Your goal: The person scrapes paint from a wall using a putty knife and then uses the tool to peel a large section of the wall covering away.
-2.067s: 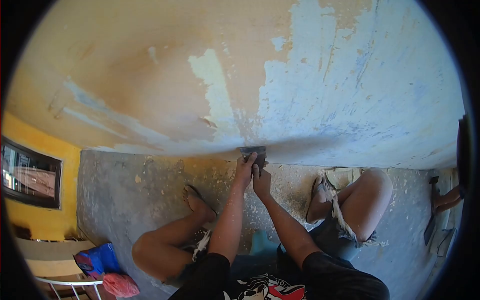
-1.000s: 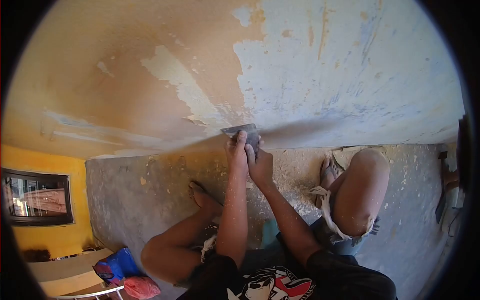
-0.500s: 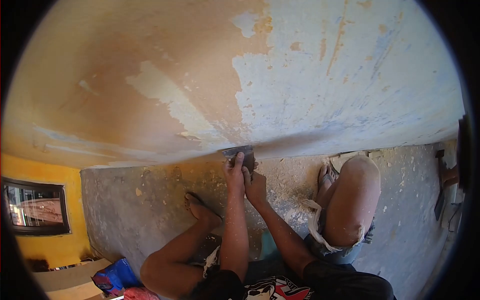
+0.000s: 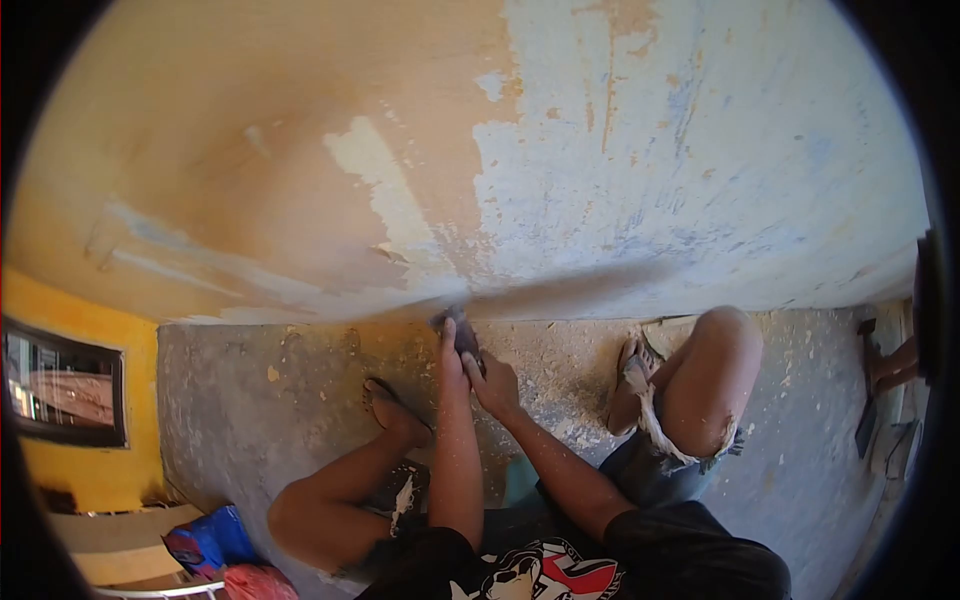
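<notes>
Both my hands grip a dark scraper [image 4: 466,338] low against the wall, its blade end at the wall's foot. My left hand [image 4: 451,355] is wrapped round it, thumb lying along the tool toward the blade. Behind it, my right hand [image 4: 494,386] is closed on the lower part of the handle. The wall [image 4: 420,215] carries peeling tan paint on the left and a bared whitish surface with blue streaks on the right. A shadow falls on the wall beside the tool.
Paint flakes are strewn on the grey floor [image 4: 560,385] between my sandaled feet. At the left are a yellow wall [image 4: 85,480] with a dark-framed window [image 4: 65,385], a blue bag [image 4: 215,540] and a red bag [image 4: 258,583]. A dark object [image 4: 870,395] stands at far right.
My hands and the scraper have shifted left and slightly down in the view. The scraper is tilted more, its blade now seen narrower. My head view has turned a little.
</notes>
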